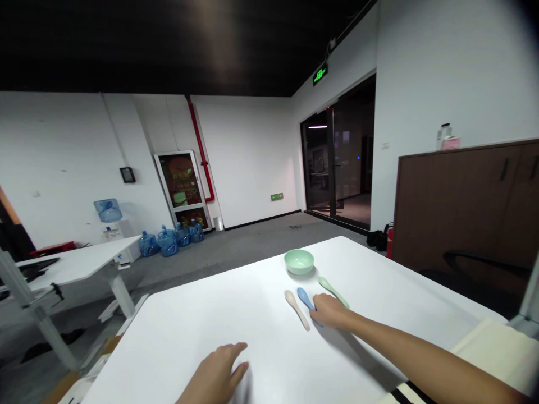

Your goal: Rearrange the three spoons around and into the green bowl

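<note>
right hand [329, 312] over blue spoon [304, 297], grip: cannot tell | left hand [214, 375] over white bench [177, 331], grip: spread, empty

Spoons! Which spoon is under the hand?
The blue spoon, in the middle: the right hand covers its handle. The beige spoon and the green spoon lie on either side of it.

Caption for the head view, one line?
Right hand on blue spoon between beige spoon and green spoon, near green bowl; left hand on table.
</note>
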Available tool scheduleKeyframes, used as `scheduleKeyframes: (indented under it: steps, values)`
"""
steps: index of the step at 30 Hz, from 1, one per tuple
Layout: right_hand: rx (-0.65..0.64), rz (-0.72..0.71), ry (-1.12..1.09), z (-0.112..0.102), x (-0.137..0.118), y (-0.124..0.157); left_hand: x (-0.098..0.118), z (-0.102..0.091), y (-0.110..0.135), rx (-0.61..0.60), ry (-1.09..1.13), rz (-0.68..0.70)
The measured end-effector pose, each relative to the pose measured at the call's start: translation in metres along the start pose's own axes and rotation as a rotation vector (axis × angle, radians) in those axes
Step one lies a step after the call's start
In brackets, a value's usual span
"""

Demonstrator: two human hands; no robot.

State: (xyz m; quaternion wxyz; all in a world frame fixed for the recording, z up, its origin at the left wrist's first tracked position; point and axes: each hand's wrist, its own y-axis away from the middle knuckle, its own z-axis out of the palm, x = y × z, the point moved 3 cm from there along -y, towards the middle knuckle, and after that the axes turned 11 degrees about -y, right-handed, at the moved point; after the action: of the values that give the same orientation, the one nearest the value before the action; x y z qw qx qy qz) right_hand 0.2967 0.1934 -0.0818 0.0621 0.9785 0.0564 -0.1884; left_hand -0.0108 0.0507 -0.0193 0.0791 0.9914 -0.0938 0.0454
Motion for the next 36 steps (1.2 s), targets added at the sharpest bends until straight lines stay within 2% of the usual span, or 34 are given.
scheduleKeyframes:
  steps: [36]
  values:
    - [0.002,0.001,-0.003,0.0033,0.0024,-0.0027,-0.0014,-0.0001,0.0002,0.015,-0.010,-0.005]
